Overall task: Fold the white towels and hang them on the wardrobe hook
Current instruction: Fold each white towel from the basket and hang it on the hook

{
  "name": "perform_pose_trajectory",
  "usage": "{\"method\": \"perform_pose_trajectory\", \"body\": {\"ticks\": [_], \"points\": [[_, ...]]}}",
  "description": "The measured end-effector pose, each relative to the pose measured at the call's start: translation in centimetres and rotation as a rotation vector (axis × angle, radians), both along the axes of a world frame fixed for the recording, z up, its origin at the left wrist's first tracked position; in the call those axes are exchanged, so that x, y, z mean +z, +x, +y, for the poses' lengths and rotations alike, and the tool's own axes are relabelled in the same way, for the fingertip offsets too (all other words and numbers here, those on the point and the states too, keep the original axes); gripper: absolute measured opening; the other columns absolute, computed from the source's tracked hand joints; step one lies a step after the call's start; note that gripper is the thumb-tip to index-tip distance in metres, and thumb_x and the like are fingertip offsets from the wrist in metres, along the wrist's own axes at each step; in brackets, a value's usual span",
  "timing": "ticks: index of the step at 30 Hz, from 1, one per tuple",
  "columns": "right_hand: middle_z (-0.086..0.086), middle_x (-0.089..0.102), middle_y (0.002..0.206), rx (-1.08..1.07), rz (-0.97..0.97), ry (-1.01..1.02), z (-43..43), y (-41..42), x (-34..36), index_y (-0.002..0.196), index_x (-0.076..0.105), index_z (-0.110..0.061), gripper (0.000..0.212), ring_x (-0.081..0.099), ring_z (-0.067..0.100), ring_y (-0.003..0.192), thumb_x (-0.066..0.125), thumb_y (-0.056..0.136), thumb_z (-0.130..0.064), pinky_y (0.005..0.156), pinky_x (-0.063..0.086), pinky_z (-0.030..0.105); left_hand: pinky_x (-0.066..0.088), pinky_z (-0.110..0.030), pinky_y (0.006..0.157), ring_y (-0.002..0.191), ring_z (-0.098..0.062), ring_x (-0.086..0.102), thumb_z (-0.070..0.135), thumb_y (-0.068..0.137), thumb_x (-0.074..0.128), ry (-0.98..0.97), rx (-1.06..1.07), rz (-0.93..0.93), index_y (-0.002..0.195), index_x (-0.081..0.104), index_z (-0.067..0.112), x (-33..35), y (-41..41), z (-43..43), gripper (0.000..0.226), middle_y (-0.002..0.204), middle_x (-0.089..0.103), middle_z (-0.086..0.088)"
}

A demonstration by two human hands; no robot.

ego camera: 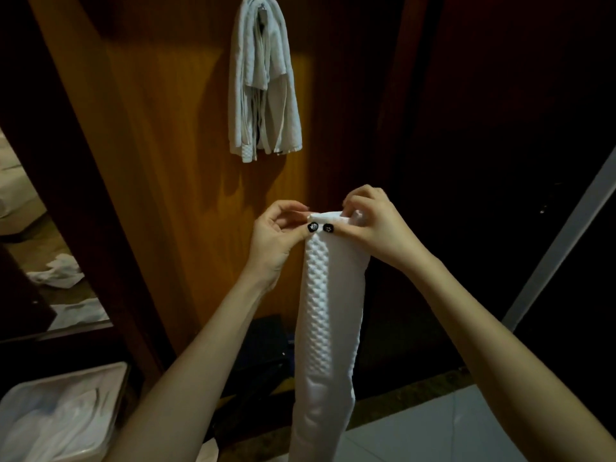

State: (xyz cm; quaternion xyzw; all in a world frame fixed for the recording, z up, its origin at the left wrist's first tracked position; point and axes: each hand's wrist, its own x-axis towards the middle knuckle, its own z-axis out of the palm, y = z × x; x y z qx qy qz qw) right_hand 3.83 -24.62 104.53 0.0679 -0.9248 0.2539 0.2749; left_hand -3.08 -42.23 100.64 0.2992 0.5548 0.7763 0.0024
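- done: folded white towels (265, 88) hang from the wardrobe hook (263, 8).
- left hand (276, 235) pinches the top edge of a long-folded towel (330, 311), held below the hook.
- right hand (373, 225) pinches the same edge; judged left to do: hanging it.

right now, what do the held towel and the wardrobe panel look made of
The held towel looks like cotton cloth, matte, with a raised waffle weave. The wardrobe panel looks like wood or veneer, orange-brown, slightly glossy, with visible grain.
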Motion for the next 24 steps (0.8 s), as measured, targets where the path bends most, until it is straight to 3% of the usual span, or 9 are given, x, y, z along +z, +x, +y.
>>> {"method": "perform_pose_trajectory", "body": {"ticks": [2,5,10,13,15,18,20,22,24], "points": [[-0.008,0.052,0.119,-0.038,-0.047,-0.011,1.7,0.4,-0.3,0.097,0.062,-0.018,0.034,0.045,0.007,0.114,0.071,0.081,-0.046,0.091,0.040,0.027,0.054,-0.021,0.072,0.082,-0.007,0.066,-0.010,0.077,0.069,0.031,0.022,0.007,0.091,0.060,0.018,0.5,-0.5,-0.4,0.033,0.079,0.070,0.007],[-0.016,0.064,0.098,0.037,-0.146,-0.127,3.3,1.4,-0.5,0.093,0.058,-0.027,0.022,0.061,-0.001,0.094,0.071,0.083,-0.042,0.080,0.053,0.027,0.054,-0.025,0.075,0.082,-0.010,0.065,-0.008,0.076,0.070,0.007,0.017,0.074,0.088,0.059,0.018,1.6,-0.9,-1.1,0.031,0.080,0.067,0.002],[-0.002,0.063,0.076,-0.015,-0.104,-0.027,2.9,1.4,-0.6,0.085,0.048,-0.029,0.022,0.062,0.010,0.068,0.067,0.087,-0.039,0.060,0.054,0.045,0.053,-0.024,0.076,0.083,-0.010,0.064,-0.019,0.077,0.061,-0.221,0.166,0.365,0.077,0.061,0.016,1.8,-0.9,-1.1,0.035,0.088,0.066,-0.005],[-0.002,0.062,0.081,0.017,-0.041,-0.053,1.9,1.0,-0.9,0.088,0.047,-0.024,0.020,0.063,0.014,0.073,0.066,0.090,-0.030,0.061,0.056,0.041,0.048,-0.019,0.077,0.089,-0.016,0.058,-0.023,0.075,0.054,-0.405,0.321,0.666,0.078,0.070,0.010,1.6,-1.4,-2.1,0.037,0.093,0.058,-0.009],[-0.001,0.060,0.081,0.045,0.031,-0.107,1.1,0.4,-0.8,0.090,0.046,-0.021,0.019,0.062,0.016,0.073,0.066,0.090,-0.023,0.057,0.051,0.033,0.044,-0.013,0.078,0.092,-0.012,0.050,-0.021,0.076,0.052,-0.475,0.357,0.768,0.082,0.074,0.008,1.6,-1.9,-2.8,0.037,0.098,0.051,-0.008],[-0.007,0.059,0.081,0.090,0.101,-0.187,0.1,-0.7,0.0,0.093,0.044,-0.025,0.022,0.058,0.003,0.067,0.064,0.090,-0.018,0.048,0.043,0.017,0.045,-0.012,0.077,0.092,0.003,0.049,-0.014,0.081,0.058,-0.347,0.295,0.514,0.090,0.073,0.023,2.4,-2.5,-3.4,0.042,0.099,0.046,0.001],[-0.007,0.061,0.082,0.115,0.125,-0.221,-0.5,-1.3,0.4,0.093,0.044,-0.026,0.023,0.057,-0.002,0.067,0.065,0.090,-0.017,0.051,0.043,0.013,0.044,-0.012,0.082,0.094,0.011,0.050,-0.012,0.080,0.064,-0.291,0.210,0.336,0.090,0.069,0.028,2.5,-2.9,-3.8,0.042,0.102,0.048,-0.001],[-0.001,0.065,0.084,0.118,0.154,-0.253,-0.8,-1.7,0.7,0.094,0.046,-0.024,0.022,0.059,0.000,0.068,0.066,0.089,-0.017,0.051,0.046,0.016,0.045,-0.015,0.090,0.106,0.007,0.052,-0.008,0.080,0.067,-0.362,0.082,0.249,0.103,0.068,0.025,1.5,-2.9,-3.8,0.041,0.117,0.055,-0.008],[-0.001,0.065,0.083,0.103,0.199,-0.272,-0.8,-2.2,1.2,0.096,0.048,-0.022,0.021,0.060,0.001,0.066,0.068,0.088,-0.017,0.051,0.047,0.019,0.046,-0.017,0.093,0.119,-0.001,0.054,-0.004,0.083,0.065,-0.391,-0.064,0.220,0.123,0.059,0.024,-0.3,-2.2,-3.4,0.049,0.131,0.058,-0.003]]}}
